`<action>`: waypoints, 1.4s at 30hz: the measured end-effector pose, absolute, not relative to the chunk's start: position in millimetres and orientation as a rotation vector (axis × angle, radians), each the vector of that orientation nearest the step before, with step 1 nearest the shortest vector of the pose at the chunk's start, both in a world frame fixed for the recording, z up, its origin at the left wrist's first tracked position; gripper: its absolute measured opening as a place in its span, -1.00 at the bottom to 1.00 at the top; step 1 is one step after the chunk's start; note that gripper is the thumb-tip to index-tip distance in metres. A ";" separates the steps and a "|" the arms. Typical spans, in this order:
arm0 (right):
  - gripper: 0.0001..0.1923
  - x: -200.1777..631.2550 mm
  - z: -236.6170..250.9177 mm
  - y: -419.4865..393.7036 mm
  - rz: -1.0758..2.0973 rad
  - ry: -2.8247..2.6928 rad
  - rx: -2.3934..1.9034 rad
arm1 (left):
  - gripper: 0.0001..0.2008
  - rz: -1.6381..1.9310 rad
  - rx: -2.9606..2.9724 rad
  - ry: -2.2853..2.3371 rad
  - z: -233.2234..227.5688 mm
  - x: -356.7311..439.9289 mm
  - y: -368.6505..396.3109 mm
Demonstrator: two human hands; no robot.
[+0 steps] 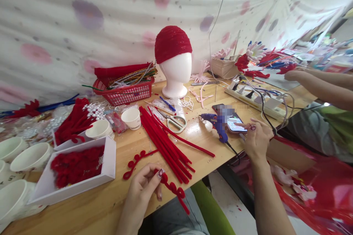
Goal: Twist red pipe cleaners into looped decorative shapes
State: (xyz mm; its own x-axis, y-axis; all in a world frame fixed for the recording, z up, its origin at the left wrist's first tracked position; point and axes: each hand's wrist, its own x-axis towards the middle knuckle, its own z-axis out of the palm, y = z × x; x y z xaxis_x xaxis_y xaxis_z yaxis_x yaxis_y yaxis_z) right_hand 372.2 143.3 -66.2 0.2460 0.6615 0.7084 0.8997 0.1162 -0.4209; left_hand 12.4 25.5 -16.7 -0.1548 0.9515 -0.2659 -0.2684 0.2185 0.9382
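My left hand (146, 187) pinches a red pipe cleaner (172, 187) bent into a row of small curls, its straight tail hanging past the table's front edge. Another curled red pipe cleaner (135, 161) lies on the wood just behind that hand. Beside it is a bundle of straight red pipe cleaners (168, 143). My right hand (256, 137) reaches over a phone (230, 119) with a lit screen, a finger stretched out at the glass; it holds nothing. Left of the phone lies a blue glue gun (219, 123). Scissors (176, 123) rest behind the bundle.
A white mannequin head (176, 69) with a red wrapped cap stands behind. Left are a red basket (124, 93), a white box (110, 161) of red curls and several paper cups (131, 117). A power strip (255, 102) with cables lies right, near another person's arms (317, 80).
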 end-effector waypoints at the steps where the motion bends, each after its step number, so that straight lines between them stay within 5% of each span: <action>1: -0.52 371.0 -65.5 143.2 -0.338 -1.478 -1.601 | -0.75 1.265 0.744 1.258 -16.8 12.4 25.5; 13: -0.67 383.1 -70.2 150.1 -0.372 -1.369 -1.637 | -0.75 1.267 0.732 1.235 -18.4 12.0 25.6; 30: -0.40 369.0 -62.6 147.4 -0.228 -1.539 -1.436 | -0.74 1.278 0.730 1.232 -20.8 12.9 25.4; 42: -0.54 387.2 -67.8 145.5 -0.434 -1.328 -1.600 | -0.75 1.275 0.722 1.234 -20.0 13.3 26.8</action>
